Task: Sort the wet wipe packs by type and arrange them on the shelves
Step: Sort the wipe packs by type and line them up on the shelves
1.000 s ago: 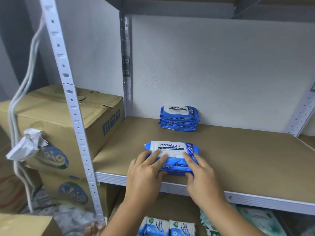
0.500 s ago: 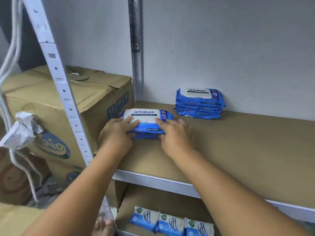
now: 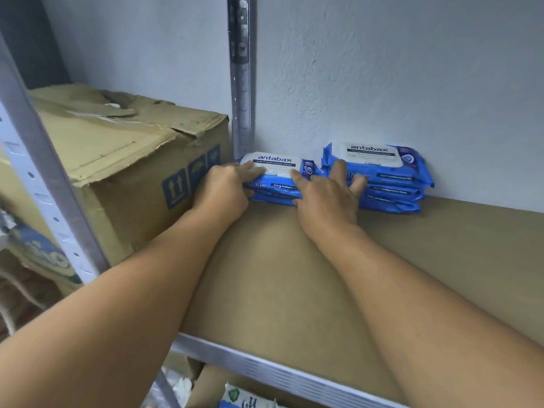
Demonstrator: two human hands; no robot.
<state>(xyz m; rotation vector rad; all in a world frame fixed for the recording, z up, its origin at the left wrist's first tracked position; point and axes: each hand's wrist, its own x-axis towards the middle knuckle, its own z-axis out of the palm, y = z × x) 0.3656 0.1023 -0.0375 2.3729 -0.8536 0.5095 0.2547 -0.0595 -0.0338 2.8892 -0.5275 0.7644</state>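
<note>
Head view, only one to log. My left hand [image 3: 226, 192] was curled over the left end of the small stack of blue packs [image 3: 276, 172], fingers on the white lid, thumb at the front edge. My right hand [image 3: 326, 198] pinched the stack's right end between forefinger and thumb. Its other fingers were spread and lay against the taller blue stack [image 3: 382, 178] just beside it.

Change noted: a second back the small stack sat at the front lip of the shelf [image 3: 294, 275]. Half a second back it was partway in, on the left. Now it lay in the rear left corner, near the upright post [image 3: 241, 83] and close to or against the wall [image 3: 382, 69], with its right end touching or almost touching the taller stack. Both carry the same antabax print, so like sits with like.

Reading for the task: this batch looked placed, pending release; my spread right fingers seemed to be squaring the two stacks. Cardboard box [image 3: 117, 160] stood outside the frame to the left. More packs [image 3: 244, 399], green-marked, showed on the level below, likely still to sort.
</note>
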